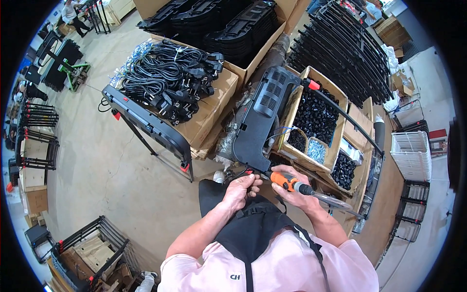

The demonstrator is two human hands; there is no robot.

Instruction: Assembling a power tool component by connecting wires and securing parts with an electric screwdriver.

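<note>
Both hands are held close together in front of the chest, elbows bent, with the forearms angled inward from the near edge. On the left hand (237,192), thumb and fingers are pinched closed at the near end of a black panel (258,119); whether anything is gripped there cannot be told, though a red piece (249,171) is seen just beside the fingertips. On the right hand (297,198), the fingers are wrapped around an orange-and-black power tool (284,181), held close beside that same end. The panel is placed just beyond the hands, left of a parts tray (299,158), and blue wire (282,129) is seen at its right side, so the work is judged to be partly done; whether any screws have been driven cannot be told. Farther left, a similar panel (146,124) is carried on black legs and seems nearer completion. Beyond, power cords (160,73) are heaped on a cardboard box (214,114), and more panels (238,31) are stacked in an open carton (266,48), apparently unused.
</note>
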